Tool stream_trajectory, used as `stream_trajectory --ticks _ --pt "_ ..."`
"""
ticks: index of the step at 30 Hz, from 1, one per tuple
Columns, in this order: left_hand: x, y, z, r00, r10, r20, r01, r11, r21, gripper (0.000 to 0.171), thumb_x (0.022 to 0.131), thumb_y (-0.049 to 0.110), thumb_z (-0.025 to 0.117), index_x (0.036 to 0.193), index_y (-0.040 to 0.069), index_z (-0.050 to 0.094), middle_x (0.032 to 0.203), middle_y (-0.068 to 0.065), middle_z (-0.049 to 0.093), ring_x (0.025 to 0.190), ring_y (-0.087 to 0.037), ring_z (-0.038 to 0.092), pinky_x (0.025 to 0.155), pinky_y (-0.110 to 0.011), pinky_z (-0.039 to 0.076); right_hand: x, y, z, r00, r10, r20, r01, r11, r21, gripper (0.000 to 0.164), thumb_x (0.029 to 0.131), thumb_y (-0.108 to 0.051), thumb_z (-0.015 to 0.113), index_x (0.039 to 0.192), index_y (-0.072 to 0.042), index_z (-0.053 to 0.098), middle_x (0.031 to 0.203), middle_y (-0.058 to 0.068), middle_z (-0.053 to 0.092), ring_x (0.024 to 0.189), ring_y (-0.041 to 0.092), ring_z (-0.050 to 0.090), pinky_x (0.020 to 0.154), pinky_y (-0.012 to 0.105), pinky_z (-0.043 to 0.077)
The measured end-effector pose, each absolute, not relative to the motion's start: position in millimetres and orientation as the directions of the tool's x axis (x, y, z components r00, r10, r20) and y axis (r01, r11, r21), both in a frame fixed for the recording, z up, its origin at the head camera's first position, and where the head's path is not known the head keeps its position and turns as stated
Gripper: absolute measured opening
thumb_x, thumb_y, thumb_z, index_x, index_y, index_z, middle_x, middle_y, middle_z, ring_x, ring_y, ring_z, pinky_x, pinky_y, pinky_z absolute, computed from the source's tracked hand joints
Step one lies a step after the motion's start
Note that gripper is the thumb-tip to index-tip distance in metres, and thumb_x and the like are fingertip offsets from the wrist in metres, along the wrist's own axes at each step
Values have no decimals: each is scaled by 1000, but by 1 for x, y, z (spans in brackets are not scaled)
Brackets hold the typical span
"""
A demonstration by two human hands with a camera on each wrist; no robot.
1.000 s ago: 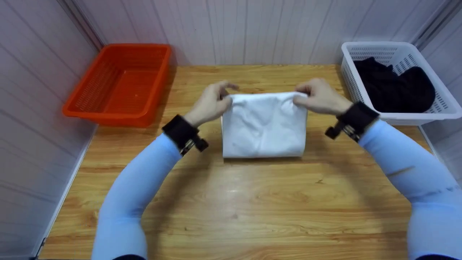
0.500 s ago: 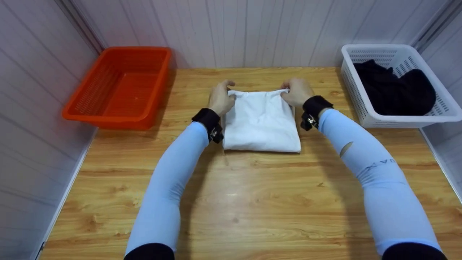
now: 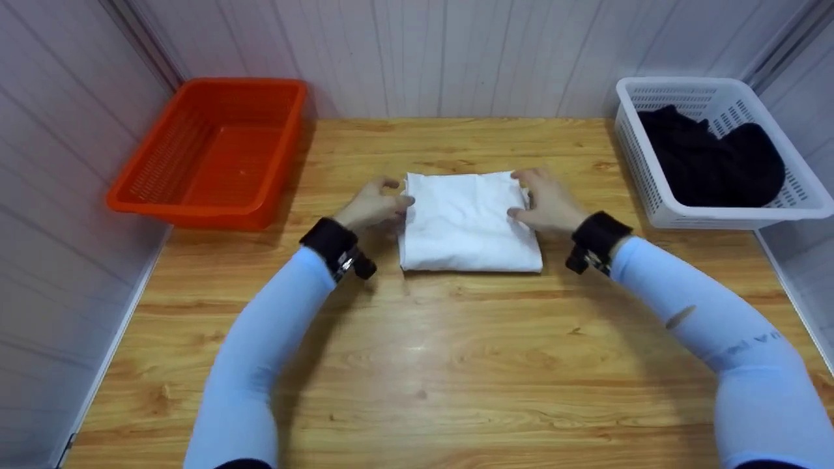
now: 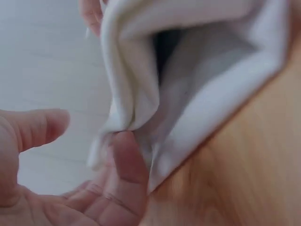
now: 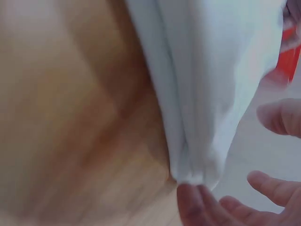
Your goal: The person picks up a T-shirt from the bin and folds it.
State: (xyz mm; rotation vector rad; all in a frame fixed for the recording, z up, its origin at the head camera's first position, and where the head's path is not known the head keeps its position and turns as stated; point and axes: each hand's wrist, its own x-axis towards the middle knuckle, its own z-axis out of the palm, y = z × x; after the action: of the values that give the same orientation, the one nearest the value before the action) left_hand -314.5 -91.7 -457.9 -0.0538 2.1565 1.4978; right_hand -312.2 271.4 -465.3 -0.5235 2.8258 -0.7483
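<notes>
A white cloth (image 3: 466, 225), folded into a flat rectangle, lies on the wooden table (image 3: 417, 365). My left hand (image 3: 370, 207) is at its left edge; in the left wrist view its fingertips (image 4: 128, 157) touch the layered side folds while the thumb stands apart. My right hand (image 3: 552, 202) is at the right edge with fingers spread. Seen from the right wrist, its fingertips (image 5: 190, 200) meet the far end of the folds, and its thumb is held away. The fold layers gape on the left side. Whether the cloth is a garment, I cannot tell.
An orange basket (image 3: 273, 170) stands at the back left, with nothing visible in it. At the back right is a white perforated basket (image 3: 642, 151) holding dark cloth (image 3: 713, 159). Pale panelled walls (image 3: 456, 58) enclose the table at the back and sides.
The cloth's far edge, earlier raised and pinched by both hands, now lies flat on the table. Both hands have let go and moved back toward the cloth's sides.
</notes>
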Motion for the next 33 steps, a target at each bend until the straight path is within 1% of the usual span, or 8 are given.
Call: stream_trajectory --ticks 6,12,17,20,23,27,29,33 --pt "-269 -96 -461 -788 352 -505 -323 461 826 90 105 42 79 172 11 27 105 -9 70 66 -18 72 60 -29 60 -258 268 -469 -902 -425 -80 -377 864 -334 84 100 -48 76 165 -2 48 169 33 46 137 56 63 108 72 57" --pt "-243 -89 -473 -859 341 -381 -246 377 893 91 101 15 84 173 12 28 90 -8 72 60 -14 71 58 -28 62 -230 268 -479 -890 -446 -92 -416 879 -233 82 104 -54 73 165 -3 52 160 33 55 124 52 71 97 66 63" --pt "-232 -90 -480 -881 273 -385 -160 595 788 103 96 17 89 176 6 24 99 -14 81 62 -13 70 62 -27 59 -222 270 -479 -857 -508 -86 -501 860 -94 73 105 -54 73 157 -4 64 152 31 63 117 51 75 78 62 67" --pt "-227 -86 -479 -911 247 -329 -41 742 670 104 94 23 88 176 3 26 116 -16 81 80 -22 76 82 -37 64 -218 267 -475 -850 -520 -80 -521 854 -14 68 102 -54 76 144 0 70 143 29 67 110 49 75 68 60 66" --pt "-219 -74 -473 -950 261 -168 126 818 561 97 95 29 83 174 4 34 138 -21 75 116 -36 76 104 -52 63 -213 259 -472 -846 -530 -58 -532 847 24 66 100 -50 80 138 2 69 139 27 67 114 49 72 76 61 67" --pt "-209 -48 -465 -908 414 -67 359 851 384 93 103 42 78 177 10 32 178 -28 38 162 -49 45 127 -68 46 -206 248 -472 -828 -560 -14 -560 828 -3 76 100 -43 81 155 3 57 155 34 59 132 55 65 97 65 64" --pt "-205 -35 -468 -860 500 -102 450 836 314 89 107 44 73 178 13 29 183 -29 27 169 -53 32 131 -73 38 -202 241 -474 -820 -572 -27 -572 820 -25 80 103 -40 78 165 1 48 164 37 52 139 59 61 101 68 63" --pt "-202 -18 -485 -818 542 -196 500 836 226 76 112 36 62 179 19 29 183 -31 25 169 -57 28 128 -77 39 -197 229 -483 -811 -580 -77 -579 815 -30 74 110 -35 68 171 -3 41 168 39 47 141 64 59 97 70 64"
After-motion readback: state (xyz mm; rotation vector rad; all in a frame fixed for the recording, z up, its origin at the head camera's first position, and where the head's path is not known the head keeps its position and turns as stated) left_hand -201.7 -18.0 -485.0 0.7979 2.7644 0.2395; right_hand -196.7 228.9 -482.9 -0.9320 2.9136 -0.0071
